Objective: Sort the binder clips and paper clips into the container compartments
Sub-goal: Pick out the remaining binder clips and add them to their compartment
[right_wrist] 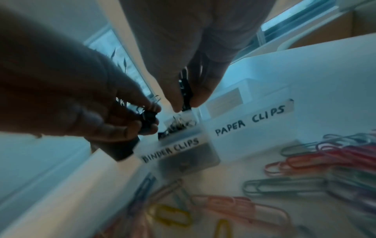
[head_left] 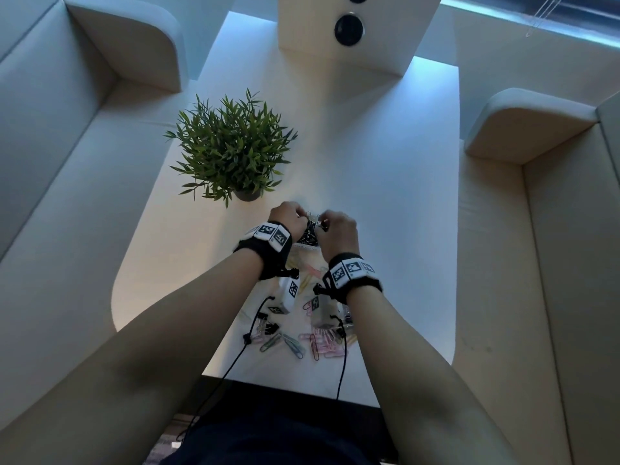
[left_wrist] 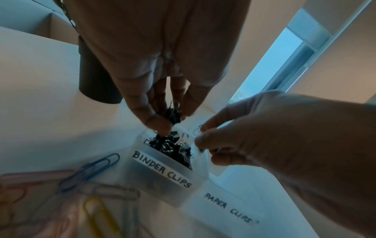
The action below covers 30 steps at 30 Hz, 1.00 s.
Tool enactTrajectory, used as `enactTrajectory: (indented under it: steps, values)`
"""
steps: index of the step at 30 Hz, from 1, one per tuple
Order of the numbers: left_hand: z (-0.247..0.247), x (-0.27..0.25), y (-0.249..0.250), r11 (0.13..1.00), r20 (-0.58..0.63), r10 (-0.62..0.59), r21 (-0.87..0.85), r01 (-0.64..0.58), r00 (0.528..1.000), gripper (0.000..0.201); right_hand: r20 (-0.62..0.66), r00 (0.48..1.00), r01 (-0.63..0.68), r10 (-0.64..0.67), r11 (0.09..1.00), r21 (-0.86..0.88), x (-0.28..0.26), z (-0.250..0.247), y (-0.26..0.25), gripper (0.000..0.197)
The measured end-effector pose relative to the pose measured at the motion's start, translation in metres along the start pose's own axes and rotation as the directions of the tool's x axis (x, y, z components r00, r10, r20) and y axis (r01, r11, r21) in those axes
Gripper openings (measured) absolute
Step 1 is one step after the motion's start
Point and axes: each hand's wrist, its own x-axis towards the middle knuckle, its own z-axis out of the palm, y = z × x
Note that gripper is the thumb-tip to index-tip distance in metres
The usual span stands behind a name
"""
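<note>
A translucent container stands on the white table (head_left: 385, 203), with one compartment labelled BINDER CLIPS (left_wrist: 162, 165) (right_wrist: 173, 148) and one labelled PAPER CLIPS (left_wrist: 227, 207) (right_wrist: 250, 122). Black binder clips (left_wrist: 173, 148) fill the first. Both hands hover just above it. My left hand (head_left: 297, 214) (left_wrist: 173, 119) (right_wrist: 150, 116) pinches a small bunch of black binder clips. My right hand (head_left: 323, 221) (right_wrist: 184, 106) (left_wrist: 203, 138) pinches one black binder clip (right_wrist: 184, 90) between thumb and fingers. Coloured paper clips (head_left: 318, 340) (right_wrist: 305, 161) lie loose on the table near me.
A potted green plant (head_left: 231, 146) stands just left of the hands; its dark pot (left_wrist: 97, 77) is close to the container. A few black binder clips (head_left: 268, 327) lie among the paper clips. Cream sofas flank the table on both sides.
</note>
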Motion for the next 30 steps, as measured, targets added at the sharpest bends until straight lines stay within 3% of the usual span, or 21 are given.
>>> enactTrajectory:
  steps: [3,12,16,19,21,24,27,30]
  values:
    - [-0.002,0.004,-0.003,1.0,-0.009,0.005,0.026,-0.005,1.0,0.023,0.046,0.999,0.019,-0.016,0.998,-0.066,0.0,0.005,-0.003,0.031]
    - [-0.003,-0.001,-0.023,0.995,-0.071,0.093,0.028,-0.091,0.993,0.029,0.101,0.983,0.165,-0.153,0.979,-0.119,-0.011,0.004,0.005,0.032]
    - [-0.006,-0.005,-0.03,0.991,-0.085,0.129,-0.013,-0.13,0.988,0.026,0.038,0.982,0.185,-0.183,0.98,-0.067,-0.017,-0.003,0.012,0.03]
    - [-0.012,-0.015,-0.039,0.986,-0.078,0.166,-0.006,-0.167,0.983,0.024,-0.025,0.991,0.13,-0.13,0.991,0.004,-0.025,-0.01,0.024,0.027]
    - [-0.017,-0.029,-0.053,0.98,-0.013,0.196,0.033,-0.195,0.981,0.018,-0.035,0.995,0.09,-0.089,0.996,0.021,-0.04,-0.015,0.035,0.025]
    - [-0.023,-0.059,-0.083,0.949,0.243,0.206,0.186,-0.254,0.948,0.017,0.081,0.987,0.139,-0.139,0.99,0.005,-0.078,-0.011,0.043,0.016]
    - [-0.018,-0.091,-0.118,0.842,0.46,0.117,0.423,-0.333,0.88,0.025,0.321,0.914,0.258,-0.25,0.966,0.02,-0.115,0.011,0.034,0.012]
    - [-0.01,-0.112,-0.144,0.802,0.5,0.057,0.493,-0.338,0.864,0.032,0.498,0.834,0.296,-0.238,0.955,-0.038,-0.133,0.035,0.017,0.023]
